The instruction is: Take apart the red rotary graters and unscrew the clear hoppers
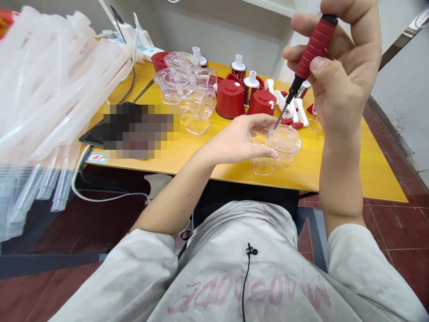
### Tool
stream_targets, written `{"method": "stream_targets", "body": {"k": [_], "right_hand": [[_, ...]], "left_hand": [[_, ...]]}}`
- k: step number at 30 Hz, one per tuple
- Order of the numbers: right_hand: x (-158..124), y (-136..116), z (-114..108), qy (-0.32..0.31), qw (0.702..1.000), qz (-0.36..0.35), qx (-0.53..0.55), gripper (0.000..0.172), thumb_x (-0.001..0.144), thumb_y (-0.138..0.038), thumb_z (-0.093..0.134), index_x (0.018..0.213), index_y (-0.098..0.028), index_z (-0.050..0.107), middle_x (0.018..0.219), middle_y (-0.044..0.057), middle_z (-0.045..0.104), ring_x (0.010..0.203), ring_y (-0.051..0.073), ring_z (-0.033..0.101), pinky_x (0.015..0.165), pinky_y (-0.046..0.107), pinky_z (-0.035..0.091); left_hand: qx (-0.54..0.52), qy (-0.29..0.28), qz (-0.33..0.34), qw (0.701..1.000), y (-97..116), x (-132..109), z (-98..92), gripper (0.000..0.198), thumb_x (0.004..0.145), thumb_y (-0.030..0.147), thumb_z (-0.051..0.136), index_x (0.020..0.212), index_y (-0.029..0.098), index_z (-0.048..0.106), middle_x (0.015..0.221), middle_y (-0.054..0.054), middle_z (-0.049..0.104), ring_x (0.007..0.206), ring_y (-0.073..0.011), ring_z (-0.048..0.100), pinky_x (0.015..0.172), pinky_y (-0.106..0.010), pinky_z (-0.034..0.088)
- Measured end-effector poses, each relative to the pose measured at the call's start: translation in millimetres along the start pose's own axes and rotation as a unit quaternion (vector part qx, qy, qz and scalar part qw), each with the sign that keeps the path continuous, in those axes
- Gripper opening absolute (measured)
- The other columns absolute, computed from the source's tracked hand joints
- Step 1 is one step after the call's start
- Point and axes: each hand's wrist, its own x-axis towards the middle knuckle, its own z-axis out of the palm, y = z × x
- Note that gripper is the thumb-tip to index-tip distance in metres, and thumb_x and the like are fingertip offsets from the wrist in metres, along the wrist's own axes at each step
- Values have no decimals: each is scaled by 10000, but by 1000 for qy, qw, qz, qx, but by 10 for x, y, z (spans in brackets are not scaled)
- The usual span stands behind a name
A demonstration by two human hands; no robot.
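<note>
At the far left, a bundle of clear plastic tubes (50, 89) fills the upper left of the frame, blurred and hanging over the table edge. Behind it, at the top, sits a white power strip (130, 33), and a white cable (87, 188) loops below the table. A dark tablet (90, 136) lies at the table's left, partly hidden by a pixelated patch.

On the yellow table (351, 170), clear cups (174, 80) stand in a cluster at upper centre, beside red lids (229, 100) and red-and-silver drums (238, 71). White parts (295, 112) lie further right.

At the centre, the left hand (237, 138) grips a clear housing (283, 143) just above the table's near edge, fingers curved over the top and thumb along the front. At upper right, the right hand (338, 76) pinches a red-handled screwdriver (317, 47) between thumb and fingers, the other fingers lifted behind the handle. Its thin shaft slants down and left, the tip meeting the housing's clear dome near its upper left edge.
</note>
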Motion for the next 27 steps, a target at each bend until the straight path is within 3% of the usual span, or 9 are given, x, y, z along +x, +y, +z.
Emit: {"method": "stream_targets", "body": {"k": [2, 6, 8, 12, 14, 17, 19, 24, 27], "right_hand": [[7, 15, -7, 9, 999, -29, -31, 377, 911, -335, 843, 1279, -420, 849, 1373, -41, 758, 1393, 213, 783, 1120, 338, 786], [28, 31, -38, 14, 990, -49, -131, 435, 860, -332, 956, 1238, -533, 874, 1327, -81, 748, 1230, 186, 724, 948, 217, 762], [30, 88, -52, -15, 993, -60, -99, 452, 893, -429, 941, 1325, -538, 863, 1418, -101, 769, 1296, 199, 743, 963, 262, 785], [32, 239, -79, -33, 996, -77, 21, 576, 946, -715, 804, 1441, -419, 808, 1444, -35, 793, 1387, 254, 805, 1075, 427, 828], [51, 252, -109, -32, 998, -61, -13, 513, 956, -654, 861, 1411, -421, 813, 1433, -46, 788, 1339, 224, 821, 1100, 380, 814], [98, 203, -186, -67, 984, -108, -121, 512, 953, -546, 936, 1446, -478, 815, 1405, -108, 745, 1242, 130, 783, 942, 170, 747], [121, 182, -238, -94, 976, -135, -140, 536, 960, -548, 921, 1480, -501, 797, 1390, -124, 735, 1178, 112, 767, 868, 142, 724], [110, 245, -276, -134, 978, -130, -89, 645, 1003, -590, 764, 1640, -556, 671, 1707, -183, 639, 1457, 218, 774, 1104, 384, 815], [105, 254, -244, -118, 980, -136, -82, 578, 1008, -615, 762, 1581, -556, 723, 1585, -176, 711, 1388, 179, 802, 1081, 302, 796]], "left_hand": [[-2, -1, -1, 1000, 6, -1, 0, 883, 720, 453, 1119, 1492, 137, 830, 1505, -199, 856, 1391, -393, 814, 1324, -587, 609], [-7, -2, 0, 1000, 7, -2, 1, 871, 727, 441, 1117, 1491, 137, 828, 1497, -203, 856, 1388, -391, 817, 1322, -584, 610], [-4, -2, 2, 1000, 2, -1, 1, 875, 729, 444, 1119, 1491, 127, 828, 1483, -208, 856, 1386, -393, 818, 1326, -579, 608], [0, -2, 4, 1000, -10, 4, -1, 897, 727, 444, 1120, 1508, 119, 821, 1493, -210, 852, 1390, -398, 815, 1328, -584, 607], [2, -2, 4, 1000, -12, 3, -1, 900, 728, 444, 1118, 1513, 121, 819, 1509, -211, 849, 1393, -398, 813, 1328, -592, 607], [1, -3, 4, 1000, -7, -1, -1, 866, 739, 442, 1108, 1496, 131, 827, 1515, -204, 850, 1387, -394, 817, 1314, -588, 619], [-2, -3, 7, 1000, -5, -4, 1, 848, 744, 438, 1103, 1489, 137, 833, 1519, -198, 851, 1383, -392, 821, 1307, -581, 626], [-2, -1, 9, 1000, -21, -1, 3, 866, 737, 444, 1107, 1494, 130, 828, 1533, -204, 849, 1392, -395, 818, 1321, -590, 613], [0, -2, 9, 1000, -26, 0, 4, 855, 739, 446, 1106, 1487, 137, 828, 1529, -199, 851, 1389, -391, 818, 1317, -590, 614]]}}
